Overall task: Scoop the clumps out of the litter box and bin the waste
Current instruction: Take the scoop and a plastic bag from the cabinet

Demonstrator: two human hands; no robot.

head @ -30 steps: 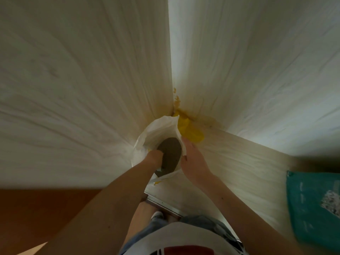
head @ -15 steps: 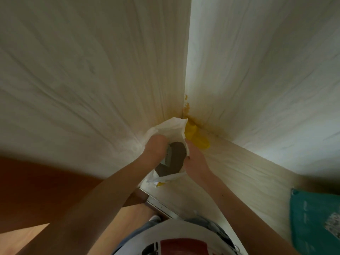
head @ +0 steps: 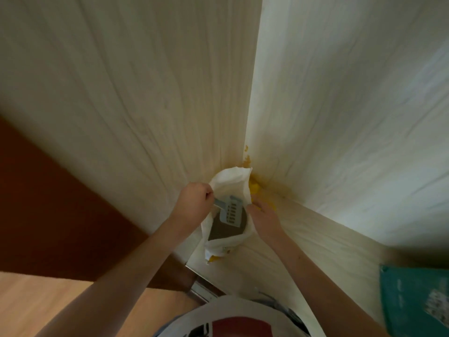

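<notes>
Head view: a white bag [head: 230,183] stands open in the back corner of a pale wooden shelf [head: 303,229], where the two side panels meet. Grey litter [head: 226,228] fills its lower part. The left hand [head: 194,203] is curled tight around the handle of a pale blue slotted scoop [head: 230,210], whose blade hangs inside the bag's mouth, just above the litter. The right hand [head: 263,215] pinches the bag's right edge and holds the mouth open. Something yellow [head: 255,188] lies behind the bag in the corner; what it is cannot be told. A teal packet [head: 413,302] sits well apart at the shelf's right edge. No litter box or bin shows here.

The scoop looks stiff, light plastic, best held far back on the handle as it is now, so the slots can sift. The bag is soft and floppy; its rim will likely fold shut unless it is held, and the litter makes its base heavy.
</notes>
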